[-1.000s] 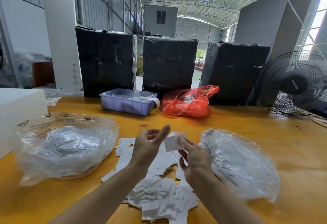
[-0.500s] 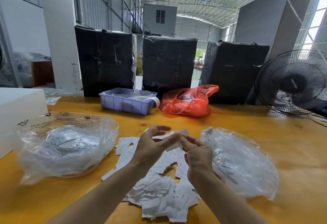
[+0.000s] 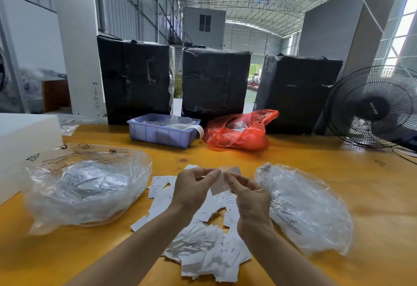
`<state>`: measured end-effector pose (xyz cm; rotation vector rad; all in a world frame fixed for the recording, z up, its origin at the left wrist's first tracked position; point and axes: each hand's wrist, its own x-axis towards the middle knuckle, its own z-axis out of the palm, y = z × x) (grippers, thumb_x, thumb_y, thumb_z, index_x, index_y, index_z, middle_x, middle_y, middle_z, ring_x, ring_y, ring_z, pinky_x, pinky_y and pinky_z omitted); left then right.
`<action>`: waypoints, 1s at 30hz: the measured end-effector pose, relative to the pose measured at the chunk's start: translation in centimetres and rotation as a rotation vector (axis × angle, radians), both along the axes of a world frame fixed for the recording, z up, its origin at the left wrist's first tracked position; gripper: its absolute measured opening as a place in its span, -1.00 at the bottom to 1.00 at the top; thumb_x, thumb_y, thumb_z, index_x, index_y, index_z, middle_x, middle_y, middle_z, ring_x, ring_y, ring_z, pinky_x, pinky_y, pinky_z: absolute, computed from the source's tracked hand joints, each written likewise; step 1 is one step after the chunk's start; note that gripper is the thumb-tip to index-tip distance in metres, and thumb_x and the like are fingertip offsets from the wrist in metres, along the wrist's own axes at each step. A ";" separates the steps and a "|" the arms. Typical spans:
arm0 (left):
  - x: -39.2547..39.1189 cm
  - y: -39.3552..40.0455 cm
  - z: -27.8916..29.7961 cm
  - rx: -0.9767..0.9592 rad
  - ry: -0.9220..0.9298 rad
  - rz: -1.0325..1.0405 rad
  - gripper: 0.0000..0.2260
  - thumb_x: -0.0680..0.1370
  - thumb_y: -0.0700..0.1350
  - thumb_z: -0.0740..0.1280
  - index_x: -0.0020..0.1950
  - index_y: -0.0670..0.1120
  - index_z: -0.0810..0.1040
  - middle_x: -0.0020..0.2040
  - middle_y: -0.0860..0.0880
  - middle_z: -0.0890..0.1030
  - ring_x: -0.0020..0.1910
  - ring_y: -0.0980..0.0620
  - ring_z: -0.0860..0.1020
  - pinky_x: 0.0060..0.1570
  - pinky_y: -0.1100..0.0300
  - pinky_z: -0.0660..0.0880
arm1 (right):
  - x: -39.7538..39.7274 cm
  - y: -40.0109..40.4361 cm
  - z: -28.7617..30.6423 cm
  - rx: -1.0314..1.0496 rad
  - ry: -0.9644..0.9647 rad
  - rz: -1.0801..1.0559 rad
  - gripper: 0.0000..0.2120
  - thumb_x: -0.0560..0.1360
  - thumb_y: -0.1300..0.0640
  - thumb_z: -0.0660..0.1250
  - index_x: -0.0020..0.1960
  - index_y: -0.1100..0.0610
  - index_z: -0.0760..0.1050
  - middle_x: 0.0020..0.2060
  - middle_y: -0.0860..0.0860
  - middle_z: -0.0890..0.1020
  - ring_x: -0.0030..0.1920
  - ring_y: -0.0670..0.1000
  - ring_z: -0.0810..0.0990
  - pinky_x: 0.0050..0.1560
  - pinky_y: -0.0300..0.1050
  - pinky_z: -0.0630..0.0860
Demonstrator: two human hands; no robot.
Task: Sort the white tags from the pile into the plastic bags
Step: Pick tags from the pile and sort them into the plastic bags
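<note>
White tags are held in clear bags at nine o'clock [image 3: 88, 186] and three o'clock [image 3: 304, 209]; one tag [image 3: 222, 183] is pinched by left hand [image 3: 191, 189] and right hand [image 3: 250, 197] together.

Both hands [image 3: 191, 187] [image 3: 250, 195] pinch white tag [image 3: 222, 183] above pile [image 3: 203, 249], between bags [image 3: 85, 186] [image 3: 304, 209].

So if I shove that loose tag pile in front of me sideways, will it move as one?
Probably not. The tag pile is loose, overlapping paper slips, so it would likely smear and scatter. They look thin and light, and the fan could lift strays if it is running, which I cannot tell.
</note>
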<state>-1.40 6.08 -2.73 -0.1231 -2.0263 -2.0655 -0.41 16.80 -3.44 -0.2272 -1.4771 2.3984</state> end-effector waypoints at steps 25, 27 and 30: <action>0.4 -1.0 1.0 -0.042 -0.031 -0.140 -0.89 0.38 -0.26 0.50 -0.16 -0.17 0.61 -0.25 -0.12 0.70 -0.30 0.04 0.66 -0.26 0.27 0.54 | 0.1 4.9 2.6 0.076 0.173 0.097 -0.79 0.39 0.30 0.43 0.02 0.26 0.54 -0.10 0.17 0.65 -0.08 0.11 0.66 -0.21 -0.21 0.58; 0.5 -0.9 1.1 -0.075 -0.036 -0.161 -0.88 0.38 -0.27 0.50 -0.14 -0.17 0.61 -0.27 -0.09 0.70 -0.30 0.05 0.66 -0.25 0.28 0.54 | 0.5 4.7 3.1 0.151 0.250 0.126 -0.77 0.31 0.19 0.46 -0.05 0.21 0.58 -0.18 0.14 0.68 -0.18 0.08 0.68 -0.22 -0.21 0.59; 0.8 -1.0 1.3 -0.091 -0.044 -0.175 -0.87 0.38 -0.28 0.50 -0.13 -0.17 0.61 -0.28 -0.08 0.70 -0.32 0.06 0.65 -0.26 0.30 0.52 | 1.0 4.4 3.6 0.306 0.321 0.120 -0.74 0.28 0.11 0.45 -0.06 0.19 0.59 -0.18 0.14 0.69 -0.21 0.07 0.69 -0.21 -0.20 0.60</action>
